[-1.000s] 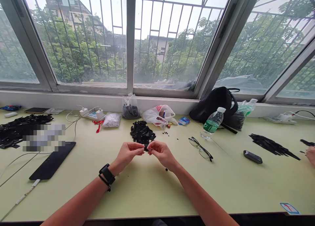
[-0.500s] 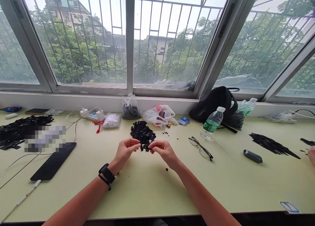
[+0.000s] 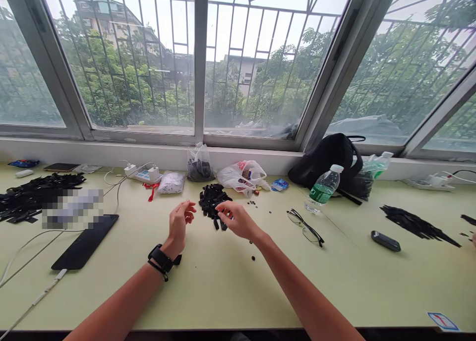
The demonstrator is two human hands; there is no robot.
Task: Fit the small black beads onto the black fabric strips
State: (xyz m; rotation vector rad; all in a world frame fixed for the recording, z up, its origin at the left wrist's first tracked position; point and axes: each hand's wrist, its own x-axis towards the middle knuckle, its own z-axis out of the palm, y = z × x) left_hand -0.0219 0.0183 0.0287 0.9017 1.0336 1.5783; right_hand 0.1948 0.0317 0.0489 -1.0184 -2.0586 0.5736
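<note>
Pile of black strips (image 3: 211,197), one: heaped on the pale green counter (image 3: 223,296), straight ahead of the worker, a few strips straggling from its near edge.
Left hand (image 3: 178,227): raised just left of the pile, fingers loosely curled, nothing visible in its grasp; black band (image 3: 160,258) at the wrist, a small black piece (image 3: 178,260) just beside it.
Right hand (image 3: 241,221): over the pile's right side, fingertips bent down to it; whether they pinch a strip I cannot tell from here.
Small dark disc (image 3: 253,258): near the right forearm.
Behind the pile: clear bag (image 3: 200,168) with dark contents; white plastic bag (image 3: 238,178), red print.
To the right: eyeglasses (image 3: 305,227), unfolded; bottle (image 3: 324,190), green label, white cap; black case (image 3: 386,241), oblong.
To the left: black tablet (image 3: 85,244), white cable attached; larger heap of black strips (image 3: 37,192).
</note>
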